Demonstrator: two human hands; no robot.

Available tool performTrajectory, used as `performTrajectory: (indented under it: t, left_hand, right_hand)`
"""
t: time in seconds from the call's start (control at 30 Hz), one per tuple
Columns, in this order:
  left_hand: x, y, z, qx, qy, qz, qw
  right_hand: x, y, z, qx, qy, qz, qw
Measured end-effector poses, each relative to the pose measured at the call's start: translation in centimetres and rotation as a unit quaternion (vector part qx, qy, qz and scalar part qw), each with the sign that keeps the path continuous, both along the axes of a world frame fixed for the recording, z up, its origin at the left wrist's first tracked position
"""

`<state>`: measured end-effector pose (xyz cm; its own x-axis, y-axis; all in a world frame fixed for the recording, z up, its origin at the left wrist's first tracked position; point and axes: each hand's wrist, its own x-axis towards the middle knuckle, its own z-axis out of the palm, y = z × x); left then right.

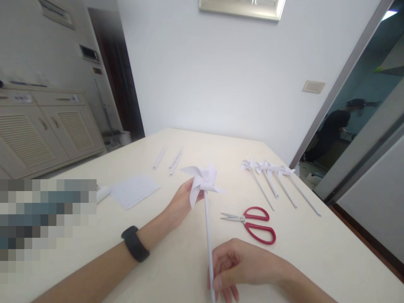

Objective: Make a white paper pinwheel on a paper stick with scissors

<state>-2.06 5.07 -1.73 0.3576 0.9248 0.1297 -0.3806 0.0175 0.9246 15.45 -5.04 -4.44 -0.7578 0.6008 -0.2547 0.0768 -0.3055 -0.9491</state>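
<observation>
A white paper pinwheel [205,181] on a rolled-paper stick [207,227] stands in front of me, its blades at the top. My left hand [183,202], with a dark band on its wrist, is closed behind the blades; its fingertips are partly hidden by the paper. Lower down, my right hand [232,269] pinches the stick between thumb and fingers. Red-handled scissors [243,219] lie on the table just beyond my right hand, blades pointing left and slightly apart.
Several finished paper pinwheels [268,168] lie in a row at the right. White paper sheets [134,191] rest at the left, with rolled paper sticks [175,162] behind them on the cream table [214,145]. A person [331,126] is beyond the doorway.
</observation>
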Motion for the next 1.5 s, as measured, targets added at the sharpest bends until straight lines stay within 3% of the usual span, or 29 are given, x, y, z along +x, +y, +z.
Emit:
performTrajectory:
  t: [0.2, 0.4, 0.53, 0.73, 1.0, 1.23, 1.5]
  left_hand:
    - [0.0, 0.2, -0.2, 0.001, 0.003, -0.013, 1.000]
    - [-0.2, 0.3, -0.8, -0.005, 0.038, -0.036, 0.999]
    - [0.1, -0.1, -1.1, -0.014, 0.093, -0.074, 0.993]
    - [0.9, -1.4, -0.8, 0.008, 0.160, -0.145, 0.976]
    - [1.0, -2.0, -0.3, 0.049, 0.189, -0.227, 0.954]
    - [1.5, -1.9, -0.9, 0.076, 0.217, -0.177, 0.957]
    - [1.0, -2.1, 0.2, 0.103, 0.219, -0.113, 0.964]
  right_hand:
    - [-0.1, -0.2, 0.0, 0.028, -0.011, -0.011, 0.999]
    - [0.7, 0.2, 1.2, 0.079, -0.043, -0.072, 0.993]
    - [1.0, 0.6, 1.4, 0.107, -0.053, -0.108, 0.987]
    - [0.9, 1.7, 0.1, 0.138, -0.063, -0.172, 0.973]
    - [0.5, 2.2, -0.3, 0.174, -0.072, -0.261, 0.947]
    - [0.0, 2.1, -0.4, 0.201, -0.079, -0.299, 0.929]
    - [-0.4, 1.8, -1.0, 0.191, -0.057, -0.282, 0.938]
